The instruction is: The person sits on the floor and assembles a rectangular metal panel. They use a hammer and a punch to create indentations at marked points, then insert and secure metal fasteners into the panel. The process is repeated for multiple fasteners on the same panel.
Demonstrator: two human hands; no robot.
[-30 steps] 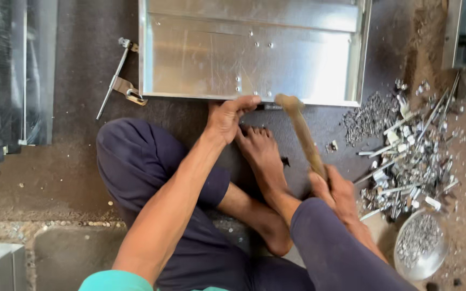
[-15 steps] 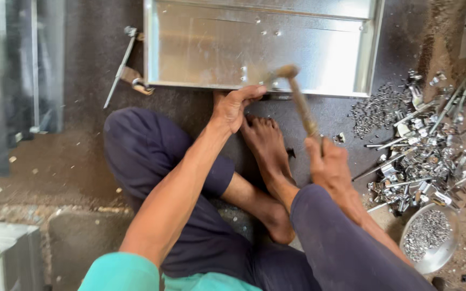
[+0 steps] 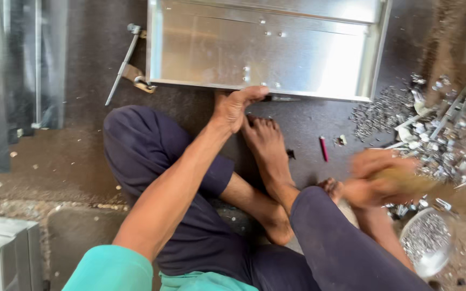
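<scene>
there, left hand (image 3: 234, 108) on shiny sheet-metal tray (image 3: 211, 54)

The metal tray (image 3: 265, 48) was shiny silver, the trousers (image 3: 152, 145) dark navy, the shirt (image 3: 109, 269) teal, and the marker (image 3: 323, 149) red.

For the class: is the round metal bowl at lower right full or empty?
Partly filled: the metal bowl holds a heap of small grey metal pieces, with its shiny rim showing around them.
</scene>
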